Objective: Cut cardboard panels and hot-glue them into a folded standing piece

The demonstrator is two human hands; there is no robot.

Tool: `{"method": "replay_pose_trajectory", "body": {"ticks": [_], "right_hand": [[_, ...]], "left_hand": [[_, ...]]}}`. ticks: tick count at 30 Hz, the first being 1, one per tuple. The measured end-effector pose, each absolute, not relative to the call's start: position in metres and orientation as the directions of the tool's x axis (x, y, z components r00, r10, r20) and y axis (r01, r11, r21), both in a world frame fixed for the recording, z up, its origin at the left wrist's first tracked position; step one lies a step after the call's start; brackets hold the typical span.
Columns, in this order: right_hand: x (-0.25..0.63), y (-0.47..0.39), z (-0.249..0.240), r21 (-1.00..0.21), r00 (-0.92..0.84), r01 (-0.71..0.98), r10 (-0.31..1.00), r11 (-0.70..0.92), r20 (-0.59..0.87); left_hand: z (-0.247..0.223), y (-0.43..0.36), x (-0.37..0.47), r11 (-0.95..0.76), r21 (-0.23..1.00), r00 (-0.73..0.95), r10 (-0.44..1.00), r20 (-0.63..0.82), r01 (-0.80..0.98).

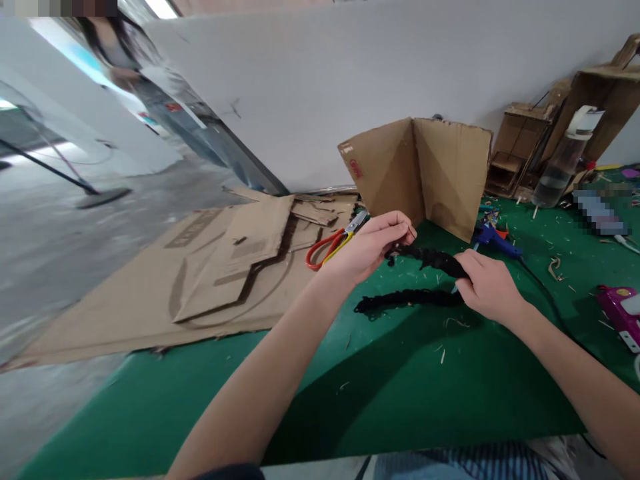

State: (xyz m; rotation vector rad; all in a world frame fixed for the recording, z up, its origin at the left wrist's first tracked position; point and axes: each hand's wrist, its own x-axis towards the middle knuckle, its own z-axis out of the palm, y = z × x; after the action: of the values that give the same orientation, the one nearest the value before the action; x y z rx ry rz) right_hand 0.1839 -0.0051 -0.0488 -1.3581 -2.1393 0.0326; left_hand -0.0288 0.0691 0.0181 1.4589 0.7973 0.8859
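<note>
A black fuzzy strip (pixel 433 259) is stretched between my two hands above the green table (pixel 400 393). My left hand (pixel 377 243) pinches its left end with bent fingers. The other end is in my right hand (pixel 485 283), the thumb and fingers closed round it. Just below lies a second black fuzzy length (pixel 405 300), its right end near my right fingers; whether the two join there is hidden. Orange-handled scissors (pixel 327 247) rest left of my left hand. Behind my right hand is a blue glue gun (pixel 500 241).
Flat cardboard pieces (pixel 145 287) cover the table's left. A folded cardboard sheet (pixel 447 173) stands behind my hands. At the right are a bottle (pixel 560 167), cardboard structures (pixel 523 143), a phone (pixel 600 212) and a magenta power strip (pixel 620 313). A person (pixel 145 87) stands at the back left.
</note>
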Motion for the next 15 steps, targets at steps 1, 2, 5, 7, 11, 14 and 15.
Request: {"method": "replay_pose_trajectory", "body": {"ticks": [1,2,5,7,11,14,15], "right_hand": [[0.184,-0.006,-0.049,-0.369,-0.298,0.793,0.836,0.485,0.46],[0.185,-0.006,-0.049,-0.42,-0.294,0.766,0.846,0.487,0.444],[0.186,-0.007,-0.047,-0.566,-0.278,0.686,0.884,0.457,0.376],[0.185,-0.008,-0.046,-0.613,-0.292,0.659,0.899,0.437,0.326],[0.182,-0.011,-0.044,-0.601,-0.366,0.658,0.89,0.454,0.272],[0.181,-0.011,-0.044,-0.695,-0.366,0.582,0.899,0.423,0.241],[0.181,-0.011,-0.044,-0.736,-0.349,0.551,0.909,0.394,0.225]], "left_hand": [[0.018,0.069,-0.03,-0.069,0.998,0.496,0.866,0.062,-0.004],[0.019,0.068,-0.031,-0.075,0.997,0.524,0.85,0.049,0.028],[0.025,0.066,-0.034,-0.198,0.959,0.62,0.784,0.03,0.203],[0.03,0.065,-0.037,-0.324,0.893,0.694,0.72,0.018,0.312],[0.03,0.069,-0.044,-0.406,0.822,0.787,0.612,-0.08,0.4],[0.021,0.074,-0.047,-0.312,0.93,0.753,0.655,0.064,0.193],[0.017,0.076,-0.047,-0.271,0.957,0.709,0.694,0.121,0.101]]}}
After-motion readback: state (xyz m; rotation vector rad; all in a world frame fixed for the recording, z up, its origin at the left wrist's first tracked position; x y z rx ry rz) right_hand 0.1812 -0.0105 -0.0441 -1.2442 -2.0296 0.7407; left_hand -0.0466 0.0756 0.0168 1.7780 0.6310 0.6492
